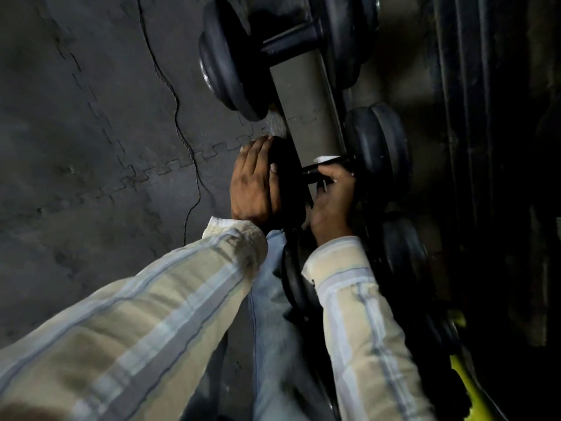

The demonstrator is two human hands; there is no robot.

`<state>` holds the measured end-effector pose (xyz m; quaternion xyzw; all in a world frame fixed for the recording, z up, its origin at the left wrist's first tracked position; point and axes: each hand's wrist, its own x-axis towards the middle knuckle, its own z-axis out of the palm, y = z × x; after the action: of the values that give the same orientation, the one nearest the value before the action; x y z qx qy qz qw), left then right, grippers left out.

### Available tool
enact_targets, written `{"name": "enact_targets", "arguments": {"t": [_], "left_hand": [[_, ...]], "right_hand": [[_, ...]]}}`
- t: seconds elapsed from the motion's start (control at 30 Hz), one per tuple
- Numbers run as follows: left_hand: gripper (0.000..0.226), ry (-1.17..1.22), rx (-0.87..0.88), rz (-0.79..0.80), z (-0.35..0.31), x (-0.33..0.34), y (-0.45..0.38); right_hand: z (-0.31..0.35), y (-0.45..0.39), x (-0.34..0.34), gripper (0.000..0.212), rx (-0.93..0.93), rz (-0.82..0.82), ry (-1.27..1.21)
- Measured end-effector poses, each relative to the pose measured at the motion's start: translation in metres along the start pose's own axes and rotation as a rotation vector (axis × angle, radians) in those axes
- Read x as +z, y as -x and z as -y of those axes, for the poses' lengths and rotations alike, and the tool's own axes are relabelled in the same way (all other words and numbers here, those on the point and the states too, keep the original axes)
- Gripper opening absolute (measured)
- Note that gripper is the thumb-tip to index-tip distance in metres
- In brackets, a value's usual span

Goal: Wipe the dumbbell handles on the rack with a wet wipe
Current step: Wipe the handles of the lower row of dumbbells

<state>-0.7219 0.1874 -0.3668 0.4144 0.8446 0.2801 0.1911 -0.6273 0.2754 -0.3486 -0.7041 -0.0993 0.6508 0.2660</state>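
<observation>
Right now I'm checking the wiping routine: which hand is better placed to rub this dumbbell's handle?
The right hand: it curls around the handle with the white wipe showing there. The left hand only rests over the near weight head, steadying it.

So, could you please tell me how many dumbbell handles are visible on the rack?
2: one bare black handle at the top, one black handle gripped by the right hand. Dumbbells lower down are dark; their handles may be hidden.
</observation>
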Motion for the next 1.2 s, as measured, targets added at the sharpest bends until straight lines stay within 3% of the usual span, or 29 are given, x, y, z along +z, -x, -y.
{"name": "enact_targets", "arguments": {"t": [0.07, 0.13, 0.23, 0.33, 0.37, 0.47, 0.5, 0.6, 0.67, 0.7, 0.93, 1.03, 1.2], "left_hand": [[0.054, 0.025, 0.000, 0.016, -0.001, -0.004, 0.000], [0.053, 0.047, -0.002, 0.051, -0.006, -0.006, 0.000], [0.053, 0.033, 0.001, 0.058, -0.005, -0.007, 0.001], [0.054, 0.022, -0.004, 0.064, -0.006, -0.007, 0.000], [0.055, 0.017, -0.004, 0.073, -0.005, -0.007, 0.000], [0.059, 0.018, -0.001, 0.088, -0.002, -0.006, -0.003], [0.058, 0.016, 0.006, 0.084, -0.002, -0.006, -0.002], [0.053, 0.013, 0.007, 0.075, -0.004, -0.007, -0.004], [0.052, 0.018, -0.005, 0.069, -0.005, -0.009, -0.005], [0.052, 0.020, -0.007, 0.073, -0.006, -0.010, -0.006], [0.049, 0.034, -0.059, 0.213, -0.008, -0.021, -0.018], [0.048, 0.084, 0.012, 0.256, -0.005, -0.039, -0.035], [0.044, 0.122, 0.243, 0.142, -0.006, -0.067, -0.068]], "right_hand": [[0.008, -0.002, -0.002, 0.027, 0.017, 0.057, -0.111], [0.011, 0.000, -0.004, 0.018, 0.079, 0.141, -0.111], [0.000, 0.002, -0.009, 0.021, 0.180, 0.181, 0.035], [-0.022, -0.007, -0.019, 0.071, 0.144, 0.115, 0.270], [-0.028, -0.010, -0.023, 0.068, 0.131, 0.086, 0.316], [-0.023, 0.006, -0.018, 0.018, 0.001, -0.058, 0.434], [-0.020, 0.010, -0.017, 0.014, -0.041, -0.102, 0.484], [-0.013, 0.025, -0.016, 0.029, -0.105, -0.119, 0.576], [-0.009, 0.030, -0.014, 0.023, -0.081, -0.133, 0.575], [-0.006, 0.031, -0.014, 0.015, -0.060, -0.144, 0.548], [0.009, 0.038, -0.010, 0.015, 0.157, -0.165, 0.161], [0.016, 0.036, 0.001, 0.014, 0.118, -0.131, 0.078], [0.033, 0.033, 0.040, 0.010, -0.014, -0.027, 0.048]]}}
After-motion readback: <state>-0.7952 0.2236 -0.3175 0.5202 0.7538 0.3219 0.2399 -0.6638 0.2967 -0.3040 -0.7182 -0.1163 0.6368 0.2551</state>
